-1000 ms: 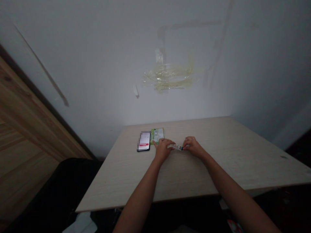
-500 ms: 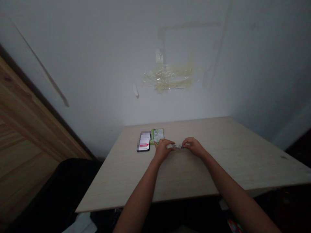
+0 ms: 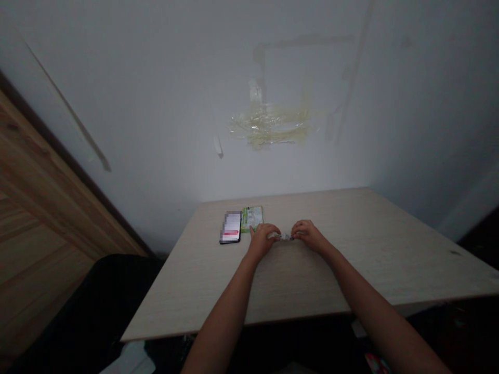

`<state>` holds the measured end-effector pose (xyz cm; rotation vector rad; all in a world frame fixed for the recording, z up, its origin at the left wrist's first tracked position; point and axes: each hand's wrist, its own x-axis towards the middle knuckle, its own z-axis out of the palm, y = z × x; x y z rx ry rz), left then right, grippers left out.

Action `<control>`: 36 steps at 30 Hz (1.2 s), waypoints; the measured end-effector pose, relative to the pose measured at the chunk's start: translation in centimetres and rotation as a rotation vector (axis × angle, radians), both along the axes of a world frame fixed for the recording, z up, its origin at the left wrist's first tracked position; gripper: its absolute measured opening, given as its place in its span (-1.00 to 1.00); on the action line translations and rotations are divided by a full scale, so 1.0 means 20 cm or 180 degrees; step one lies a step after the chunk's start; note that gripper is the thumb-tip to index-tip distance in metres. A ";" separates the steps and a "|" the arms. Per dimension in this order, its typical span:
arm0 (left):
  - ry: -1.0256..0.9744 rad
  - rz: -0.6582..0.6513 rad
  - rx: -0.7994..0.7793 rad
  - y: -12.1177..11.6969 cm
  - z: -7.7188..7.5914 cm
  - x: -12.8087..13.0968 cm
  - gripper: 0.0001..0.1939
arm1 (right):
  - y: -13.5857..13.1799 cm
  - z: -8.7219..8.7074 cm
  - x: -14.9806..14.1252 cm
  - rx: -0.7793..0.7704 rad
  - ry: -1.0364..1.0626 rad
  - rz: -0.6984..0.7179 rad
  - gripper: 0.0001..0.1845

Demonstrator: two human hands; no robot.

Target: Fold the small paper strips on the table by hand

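Observation:
A small, whitish, crinkled piece with dark marks (image 3: 286, 237) lies between my hands, low over the table; its kind is too small to make out. My left hand (image 3: 263, 238) pinches its left end between thumb and fingers. At the other end, the fingertips of my right hand (image 3: 307, 232) are closed on it. Just behind and left of my left hand is a flat green-and-white packet (image 3: 252, 217), partly covered by that hand. Beside the packet lies a smartphone (image 3: 231, 228) with its screen lit and partly blurred.
The pale wooden table (image 3: 304, 285) stands against a grey-white wall (image 3: 163, 104) with strips of clear tape (image 3: 273, 124) on it. To the left are a wooden panel (image 3: 42, 197) and a dark seat or bag-like shape (image 3: 105, 291).
The fingers of both hands have closed in slightly on the whitish piece, the left thumb moving up to its end. Phone and packet lie where they were.

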<state>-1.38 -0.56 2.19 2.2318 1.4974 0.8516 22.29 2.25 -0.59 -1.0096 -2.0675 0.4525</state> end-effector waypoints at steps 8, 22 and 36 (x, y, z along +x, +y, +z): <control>0.0133 0.0010 -0.0041 0.00 -0.01 0.00 -0.89 | 0.01 0.00 0.00 0.0016 -0.0065 0.0007 -0.88; 0.0393 0.0079 0.0168 -0.02 0.02 0.01 -0.82 | -0.01 0.00 -0.02 -0.0008 -0.0227 -0.0226 -0.88; 0.0181 0.0212 0.0263 -0.02 0.00 0.01 -0.89 | -0.04 0.04 -0.02 0.0024 0.0193 -0.0421 -0.92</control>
